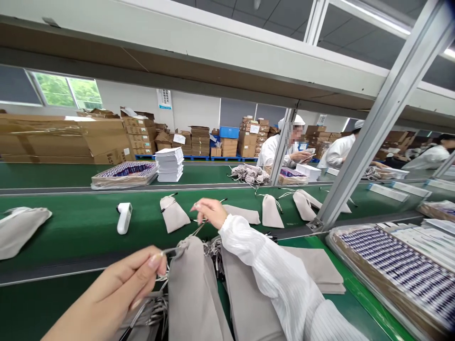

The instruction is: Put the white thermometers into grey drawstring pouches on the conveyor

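Note:
A light grey drawstring pouch lies in front of me, its gathered neck pointing away. My left hand pinches a drawstring on the left side of that neck, between thumb and fingertips. Beyond the neck, my right hand is closed on the other drawstring, which runs taut back to the pouch. A stack of grey pouches lies under my right sleeve, with more folded pouches to its right. Loose cords bunch up below my left hand, partly hidden.
On the green belt lie a white handheld device and several tied pouches, including one pouch by my right hand. A metal post rises at right, beside a tray of striped batteries. Co-workers sit across the line.

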A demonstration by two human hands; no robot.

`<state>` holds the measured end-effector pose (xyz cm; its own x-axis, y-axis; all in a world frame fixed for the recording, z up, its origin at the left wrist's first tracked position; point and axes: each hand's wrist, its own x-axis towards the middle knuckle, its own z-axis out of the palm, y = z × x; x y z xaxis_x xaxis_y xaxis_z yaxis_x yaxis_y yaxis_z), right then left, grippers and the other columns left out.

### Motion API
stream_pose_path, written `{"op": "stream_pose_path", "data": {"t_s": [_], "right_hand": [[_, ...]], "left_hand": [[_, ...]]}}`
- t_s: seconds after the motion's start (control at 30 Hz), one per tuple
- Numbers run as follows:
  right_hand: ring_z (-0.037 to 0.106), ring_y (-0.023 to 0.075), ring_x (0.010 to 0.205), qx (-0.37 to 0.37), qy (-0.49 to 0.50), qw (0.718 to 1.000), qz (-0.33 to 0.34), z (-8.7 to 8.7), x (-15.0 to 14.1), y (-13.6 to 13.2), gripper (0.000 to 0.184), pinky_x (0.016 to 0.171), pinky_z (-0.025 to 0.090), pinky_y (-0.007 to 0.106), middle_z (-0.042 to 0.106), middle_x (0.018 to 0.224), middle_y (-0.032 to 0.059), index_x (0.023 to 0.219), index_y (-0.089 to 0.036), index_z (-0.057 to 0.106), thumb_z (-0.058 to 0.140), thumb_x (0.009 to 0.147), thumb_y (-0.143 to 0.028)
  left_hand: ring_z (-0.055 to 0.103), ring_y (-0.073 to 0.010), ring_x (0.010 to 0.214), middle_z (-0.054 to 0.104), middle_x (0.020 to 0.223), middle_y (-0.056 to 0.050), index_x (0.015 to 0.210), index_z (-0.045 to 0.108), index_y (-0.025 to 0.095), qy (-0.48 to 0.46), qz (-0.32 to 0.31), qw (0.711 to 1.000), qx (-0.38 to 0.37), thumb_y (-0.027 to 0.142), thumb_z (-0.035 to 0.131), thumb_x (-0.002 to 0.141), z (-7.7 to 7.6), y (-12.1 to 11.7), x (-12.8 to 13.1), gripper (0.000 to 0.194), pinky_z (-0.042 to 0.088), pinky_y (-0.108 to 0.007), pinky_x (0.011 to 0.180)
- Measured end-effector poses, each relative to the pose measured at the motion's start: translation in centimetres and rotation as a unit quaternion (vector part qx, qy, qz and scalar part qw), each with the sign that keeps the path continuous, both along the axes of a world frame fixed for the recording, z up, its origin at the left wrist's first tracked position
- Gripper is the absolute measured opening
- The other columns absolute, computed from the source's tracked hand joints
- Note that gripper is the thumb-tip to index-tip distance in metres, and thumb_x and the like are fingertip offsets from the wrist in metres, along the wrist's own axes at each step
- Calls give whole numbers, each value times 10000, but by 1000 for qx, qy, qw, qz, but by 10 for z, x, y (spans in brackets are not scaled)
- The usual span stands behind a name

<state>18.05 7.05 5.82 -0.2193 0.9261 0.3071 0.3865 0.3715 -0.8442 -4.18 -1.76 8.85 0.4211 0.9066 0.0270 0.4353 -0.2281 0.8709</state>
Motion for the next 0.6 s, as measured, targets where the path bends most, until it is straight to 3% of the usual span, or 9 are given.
{"op": "stream_pose_path", "data": {"t_s": [0.03, 0.1, 0.17, 0.23, 0.3, 0.33, 0.37, 0.5, 0.6], "right_hand": [[446, 68, 521, -59, 28, 992, 112, -1, -10, -7, 367, 516, 364, 180, 545, 620, -17, 902, -162, 559, 467, 750, -484], [492, 74, 602, -137, 61, 935, 321, -3, -33, -22, 382, 557, 392, 180, 569, 713, -14, 873, -157, 558, 645, 610, -420], [531, 103, 692, -146, 90, 901, 399, -1, -47, -30, 426, 640, 425, 205, 570, 749, -12, 807, -148, 559, 746, 466, -320], [553, 122, 714, -113, 121, 943, 288, 7, -42, -25, 438, 674, 444, 228, 574, 751, -13, 830, -152, 550, 741, 456, -278], [565, 119, 730, -58, 110, 992, 23, 17, -19, -6, 442, 679, 451, 225, 585, 817, -6, 937, -162, 520, 679, 536, -257], [567, 111, 767, -35, 64, 988, -134, 21, -3, 6, 440, 695, 449, 212, 587, 889, 0, 1004, -171, 493, 628, 594, -255], [563, 116, 815, -35, 42, 980, -191, 23, 12, 19, 444, 714, 442, 220, 571, 970, 33, 1067, -153, 453, 567, 646, -233], [573, 156, 802, -68, -56, 961, -263, 9, 50, 56, 395, 702, 438, 256, 582, 944, 83, 1017, -97, 502, 543, 636, -193], [574, 198, 824, -66, -126, 948, -283, -6, 56, 61, 447, 735, 433, 305, 602, 907, 87, 1023, -112, 526, 606, 589, -179]], "left_hand": [[275, -77, 416, 376, 529, 43, 766, 546, 216, -15, -9, 1000, 3, 531, 386, 787, 1, 0, -1, 354, 292, -163, 360], [316, -88, 444, 430, 589, 29, 877, 531, 240, -14, -46, 999, -4, 523, 333, 815, 4, 0, 0, 351, 330, -173, 394], [414, -114, 518, 491, 665, 5, 941, 520, 244, -2, -46, 998, 39, 507, 316, 828, 6, -3, 4, 352, 401, -195, 469], [518, -163, 730, 551, 851, -33, 1038, 491, 246, 28, -44, 994, 99, 473, 335, 835, 6, -7, 11, 342, 459, -236, 639], [512, -196, 934, 534, 1044, -53, 1141, 434, 261, 77, -59, 985, 144, 429, 352, 844, 1, -11, 18, 351, 448, -273, 781], [501, -198, 983, 519, 1095, -51, 1163, 422, 270, 105, -73, 978, 162, 407, 350, 851, -4, -11, 21, 349, 439, -282, 814], [499, -197, 1002, 512, 1120, -48, 1160, 434, 273, 137, -86, 970, 181, 384, 343, 858, -9, -10, 24, 335, 435, -288, 828], [476, -235, 1057, 516, 1143, -92, 1097, 520, 187, 266, -58, 920, 283, 293, 341, 858, -35, 2, 31, 317, 399, -370, 881], [498, -243, 1030, 552, 1092, -111, 1078, 537, 147, 325, -48, 901, 284, 240, 352, 849, -47, 12, 31, 309, 405, -382, 865]]}}
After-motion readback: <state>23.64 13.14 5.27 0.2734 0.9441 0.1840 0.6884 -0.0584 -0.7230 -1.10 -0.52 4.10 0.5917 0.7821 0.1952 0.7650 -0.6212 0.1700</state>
